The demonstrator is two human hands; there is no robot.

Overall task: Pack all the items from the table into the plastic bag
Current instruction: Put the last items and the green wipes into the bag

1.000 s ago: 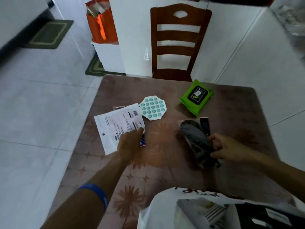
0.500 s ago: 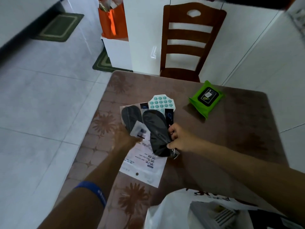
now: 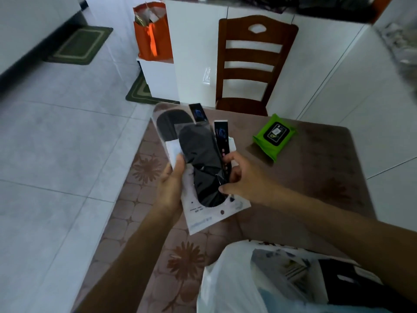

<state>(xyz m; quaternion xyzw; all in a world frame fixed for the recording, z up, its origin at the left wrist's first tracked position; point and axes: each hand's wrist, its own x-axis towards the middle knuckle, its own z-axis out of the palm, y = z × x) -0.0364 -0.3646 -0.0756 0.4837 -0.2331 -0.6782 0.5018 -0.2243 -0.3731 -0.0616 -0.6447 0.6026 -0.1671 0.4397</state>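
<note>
Both hands held a stack of packets above the surface.
The left hand (image 3: 172, 184) and right hand (image 3: 244, 179) gripped the insole packets (image 3: 198, 159) and white envelope (image 3: 209, 213) together; the plastic bag (image 3: 228, 283) gaped nearby.

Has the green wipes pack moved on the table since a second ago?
No. The wipes pack lies in the same spot near the table's far edge, right of the chair.

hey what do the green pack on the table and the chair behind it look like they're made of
Green pack: seemingly soft plastic film, slightly glossy; its crimped edges and black label flap suggest a wipes pouch. Chair: looks like dark varnished wood, with a slatted back and slight sheen.
</note>
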